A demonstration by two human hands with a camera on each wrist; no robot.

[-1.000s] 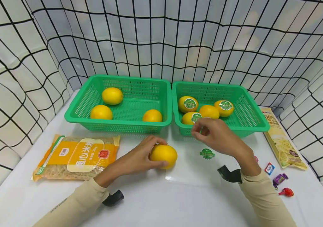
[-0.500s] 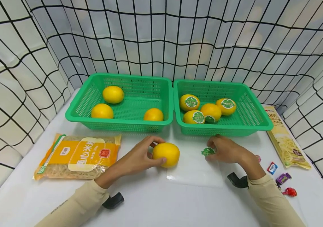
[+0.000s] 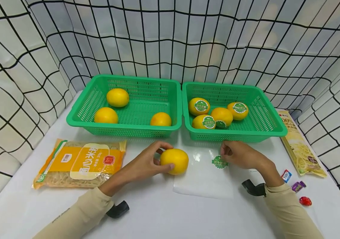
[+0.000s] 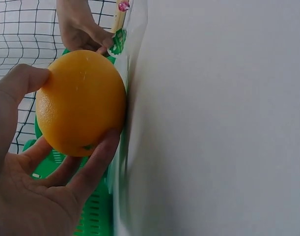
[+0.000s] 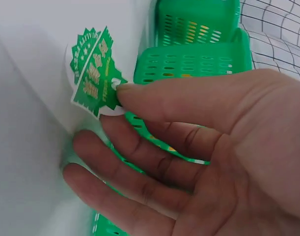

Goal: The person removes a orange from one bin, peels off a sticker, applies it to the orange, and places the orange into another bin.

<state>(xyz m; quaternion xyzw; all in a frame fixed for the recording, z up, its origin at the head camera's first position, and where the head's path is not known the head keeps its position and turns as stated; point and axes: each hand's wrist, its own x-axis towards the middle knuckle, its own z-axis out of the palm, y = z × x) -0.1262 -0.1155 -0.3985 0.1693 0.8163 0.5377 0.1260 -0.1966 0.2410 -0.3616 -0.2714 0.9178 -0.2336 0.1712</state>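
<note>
My left hand (image 3: pixel 147 162) grips an orange (image 3: pixel 174 161) at the table's middle, thumb on the near side and fingers round the far side. In the left wrist view the orange (image 4: pixel 81 103) shows bare skin and a small green stem end. To its right, my right hand (image 3: pixel 244 156) pinches the edge of a green and white round sticker (image 3: pixel 219 162) between thumb and forefinger. The sticker (image 5: pixel 95 71) is partly raised in the right wrist view, its printed face showing; the other fingers are loosely bent. A clear sheet (image 3: pixel 201 186) lies beneath.
Behind stand two green baskets, the left (image 3: pixel 134 130) holding three plain oranges, the right (image 3: pixel 235 134) several with stickers. A noodle bag (image 3: pixel 80 164) lies left, another pack (image 3: pixel 302 146) right. Small candies (image 3: pixel 298 186) sit near the right forearm. Black netting (image 3: pixel 173 39) encloses the table.
My right hand has come down from the right basket's front edge to the sticker on the sheet and pinched its edge. The left hand keeps hold of the orange, almost unmoved.
</note>
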